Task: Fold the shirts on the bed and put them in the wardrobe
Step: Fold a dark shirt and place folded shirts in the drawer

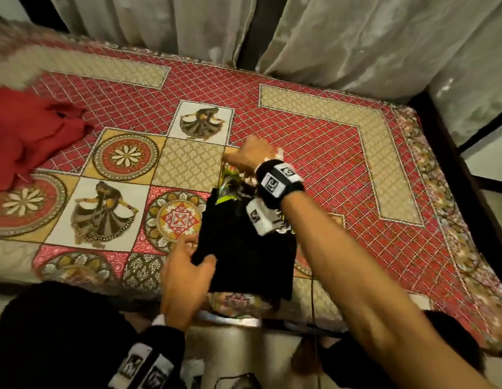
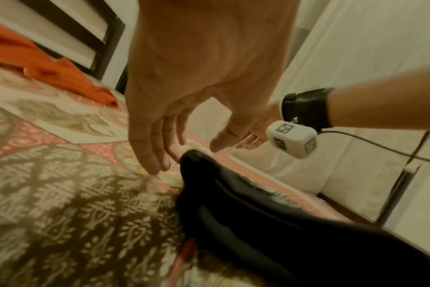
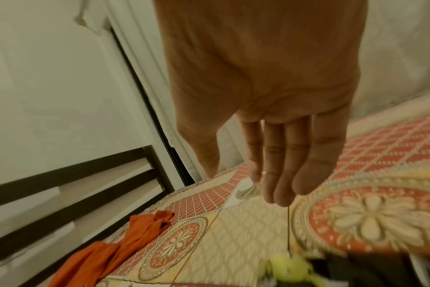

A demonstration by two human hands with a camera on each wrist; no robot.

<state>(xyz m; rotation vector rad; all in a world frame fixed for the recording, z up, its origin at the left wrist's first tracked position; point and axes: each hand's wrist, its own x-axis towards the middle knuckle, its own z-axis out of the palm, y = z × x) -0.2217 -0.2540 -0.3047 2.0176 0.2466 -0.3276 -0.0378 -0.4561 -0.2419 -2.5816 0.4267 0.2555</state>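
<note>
A black shirt [image 1: 244, 256] lies partly folded near the front edge of the bed [image 1: 328, 153], its yellow-green print [image 1: 230, 189] showing at the far end. My left hand [image 1: 193, 254] is at the shirt's left edge, thumb on top of the cloth and fingers alongside it. In the left wrist view that hand [image 2: 182, 153] has straight, spread fingers with the shirt's corner [image 2: 209, 174] between thumb and fingers. My right hand [image 1: 244, 155] hovers just beyond the far end of the shirt; its fingers [image 3: 290, 165] are straight and hold nothing. A red shirt [image 1: 25, 130] lies crumpled at the bed's left.
Pale curtains [image 1: 356, 37] hang behind the bed. A dark slatted headboard [image 3: 62, 184] stands at the left end, near the red shirt [image 3: 111, 248]. A thin black cable [image 1: 313, 290] runs over the bed's front edge. Tiled floor shows to the right.
</note>
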